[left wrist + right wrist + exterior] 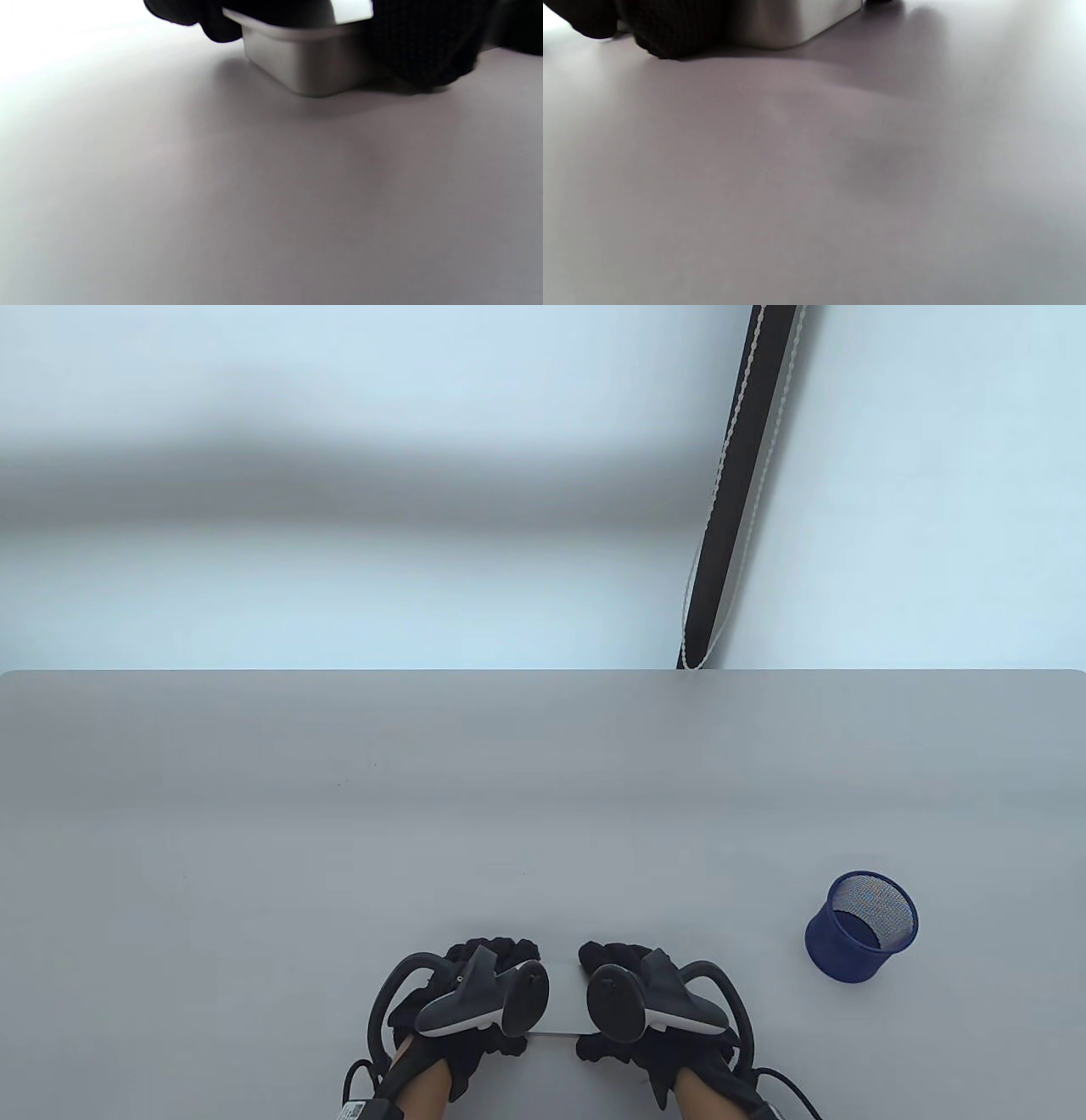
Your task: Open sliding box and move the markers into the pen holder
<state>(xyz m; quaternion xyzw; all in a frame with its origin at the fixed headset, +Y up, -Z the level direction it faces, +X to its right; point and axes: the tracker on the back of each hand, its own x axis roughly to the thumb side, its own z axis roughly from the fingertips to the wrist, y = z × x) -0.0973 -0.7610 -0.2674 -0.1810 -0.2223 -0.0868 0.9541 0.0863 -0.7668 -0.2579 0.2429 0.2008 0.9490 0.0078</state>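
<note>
Plain grey desk [339, 831] with rounded far corners, pale bluish wall [339, 432] behind it, soft shadow bands across, dark pole [730, 500] with a bead cord leaning there.

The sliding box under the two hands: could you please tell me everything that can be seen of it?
The sliding box looks like dull silver-grey metal, with a rounded corner and a thin rim along its top. It sits flat on the table, near the front edge. The left hand and right hand grip it from either side and cover most of it, so markers and any opening stay hidden.
</note>
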